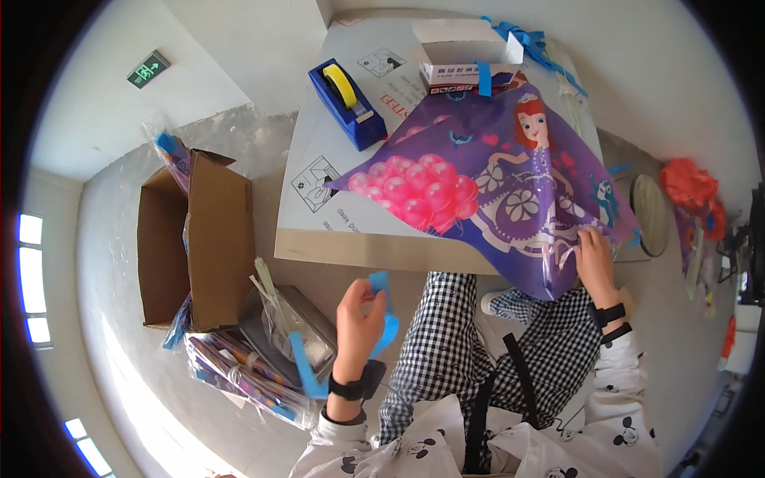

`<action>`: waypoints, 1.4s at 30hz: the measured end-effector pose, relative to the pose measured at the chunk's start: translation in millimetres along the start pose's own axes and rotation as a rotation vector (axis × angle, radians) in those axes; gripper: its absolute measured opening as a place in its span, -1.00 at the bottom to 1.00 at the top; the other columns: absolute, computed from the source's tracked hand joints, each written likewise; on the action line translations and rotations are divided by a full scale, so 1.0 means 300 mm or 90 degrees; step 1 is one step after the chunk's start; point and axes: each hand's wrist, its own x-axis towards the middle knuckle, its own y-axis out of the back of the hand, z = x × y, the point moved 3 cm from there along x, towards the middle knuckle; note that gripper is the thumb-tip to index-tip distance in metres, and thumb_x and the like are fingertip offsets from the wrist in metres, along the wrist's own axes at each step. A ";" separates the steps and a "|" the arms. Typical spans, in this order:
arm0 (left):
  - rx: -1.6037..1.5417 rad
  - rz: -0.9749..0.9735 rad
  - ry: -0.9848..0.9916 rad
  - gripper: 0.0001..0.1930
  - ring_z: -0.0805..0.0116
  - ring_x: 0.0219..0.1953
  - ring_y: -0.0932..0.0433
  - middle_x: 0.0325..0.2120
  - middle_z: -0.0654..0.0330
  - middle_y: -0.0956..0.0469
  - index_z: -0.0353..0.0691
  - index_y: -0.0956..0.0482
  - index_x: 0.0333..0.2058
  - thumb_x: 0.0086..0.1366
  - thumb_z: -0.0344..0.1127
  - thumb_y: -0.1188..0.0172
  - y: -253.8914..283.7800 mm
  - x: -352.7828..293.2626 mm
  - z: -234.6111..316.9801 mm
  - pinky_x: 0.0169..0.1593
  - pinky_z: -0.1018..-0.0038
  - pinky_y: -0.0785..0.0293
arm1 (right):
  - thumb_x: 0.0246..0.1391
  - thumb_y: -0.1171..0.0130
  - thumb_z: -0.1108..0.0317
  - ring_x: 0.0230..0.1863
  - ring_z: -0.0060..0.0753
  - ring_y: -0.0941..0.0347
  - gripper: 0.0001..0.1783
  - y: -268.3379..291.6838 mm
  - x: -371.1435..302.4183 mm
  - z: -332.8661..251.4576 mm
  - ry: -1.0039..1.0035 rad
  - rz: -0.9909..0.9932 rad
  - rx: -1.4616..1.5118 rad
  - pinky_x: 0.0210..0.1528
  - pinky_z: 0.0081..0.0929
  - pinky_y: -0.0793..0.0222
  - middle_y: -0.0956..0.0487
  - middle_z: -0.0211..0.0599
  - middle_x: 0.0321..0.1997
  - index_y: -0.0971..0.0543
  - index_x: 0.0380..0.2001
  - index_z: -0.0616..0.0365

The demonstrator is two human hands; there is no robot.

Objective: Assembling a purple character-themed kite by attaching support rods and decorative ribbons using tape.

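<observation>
A purple kite (510, 183) printed with a red-haired cartoon princess and pink balloons lies across the table, its near corner drooping over the front edge. My right hand (594, 256) is closed on the kite's lower right edge, with the fingers pinching the sheet. To the left, in front of the table, my left hand (358, 319) is raised and closed on a blue ribbon (379, 281). The ribbon loops down on both sides of the hand. What the fingertips press on is partly hidden by the hand itself.
On the table (351, 247) stand a blue tape dispenser (358, 119) and an open white carton (466, 60), with blue ribbons (535, 44) behind. An open cardboard box (219, 239) and plastic-wrapped bundles (247, 370) are on the floor at left. A round stool (649, 215) stands right.
</observation>
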 end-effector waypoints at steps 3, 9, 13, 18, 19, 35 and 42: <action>-0.182 -0.030 0.115 -0.90 0.57 -0.39 -0.46 -0.50 0.27 -0.46 -0.36 -0.43 -0.33 0.25 -0.50 -0.18 -0.072 0.027 -0.009 -0.28 0.61 -0.40 | 0.02 -0.20 0.49 0.15 0.01 -0.36 -0.56 0.073 0.082 -0.279 0.116 0.084 0.204 0.19 -0.18 -0.29 -0.43 -0.09 0.14 -0.43 0.02 0.24; -0.317 -0.007 0.172 -0.92 0.70 -0.41 -0.38 -0.48 0.39 -0.45 -0.36 -0.46 -0.30 0.33 -0.46 -0.15 -0.092 0.118 -0.001 -0.35 0.71 -0.31 | 0.03 -0.25 0.32 0.31 -0.06 -0.23 -0.39 -0.026 0.285 -0.852 0.364 0.073 0.410 0.31 -0.17 -0.18 -0.34 -0.08 0.29 -0.38 0.17 0.17; -0.324 0.002 0.206 -0.91 0.72 -0.43 -0.36 -0.51 0.43 -0.42 -0.35 -0.49 -0.30 0.33 -0.44 -0.15 -0.042 0.165 -0.017 -0.35 0.72 -0.29 | 0.14 -0.14 0.06 0.43 -0.10 -0.04 -0.36 -0.137 0.290 -0.905 0.399 -0.011 0.302 0.41 -0.05 0.04 -0.24 -0.10 0.37 -0.34 0.23 0.11; -0.299 -0.024 0.224 -0.89 0.71 -0.51 -0.31 -0.52 0.43 -0.46 -0.35 -0.53 -0.30 0.34 -0.41 -0.14 -0.014 0.183 -0.128 -0.50 0.68 -0.22 | 0.08 -0.22 0.14 0.39 -0.12 -0.13 -0.45 -0.074 0.157 -0.713 0.438 -0.096 0.265 0.39 -0.09 -0.03 -0.33 -0.27 0.33 -0.45 0.14 0.05; -0.300 -0.027 0.234 -0.89 0.71 -0.51 -0.31 -0.52 0.43 -0.46 -0.35 -0.53 -0.30 0.34 -0.41 -0.14 -0.018 0.187 -0.128 -0.50 0.68 -0.22 | 0.08 -0.22 0.14 0.39 -0.12 -0.13 -0.45 -0.061 0.145 -0.686 0.436 -0.107 0.266 0.39 -0.09 -0.03 -0.33 -0.27 0.33 -0.45 0.14 0.05; 0.076 -0.067 0.234 -0.82 0.27 -0.55 -0.55 -0.57 0.12 -0.59 -0.33 -0.62 -0.41 0.09 -0.32 -0.30 -0.132 0.282 -0.077 -0.41 0.42 -0.43 | -0.08 -0.26 0.56 -0.30 -0.17 -0.51 -0.82 -0.156 0.297 -0.953 0.169 -0.238 0.739 -0.28 -0.33 -0.42 -0.52 -0.14 -0.33 -0.45 -0.40 0.25; 0.077 -0.023 0.231 -0.84 0.26 -0.54 -0.54 -0.60 0.15 -0.56 -0.31 -0.60 -0.43 0.08 -0.33 -0.29 -0.128 0.274 -0.087 -0.41 0.40 -0.44 | -0.07 -0.26 0.58 -0.30 -0.17 -0.53 -0.78 -0.165 0.284 -0.985 0.152 -0.179 0.663 -0.29 -0.33 -0.42 -0.52 -0.15 -0.34 -0.38 -0.43 0.25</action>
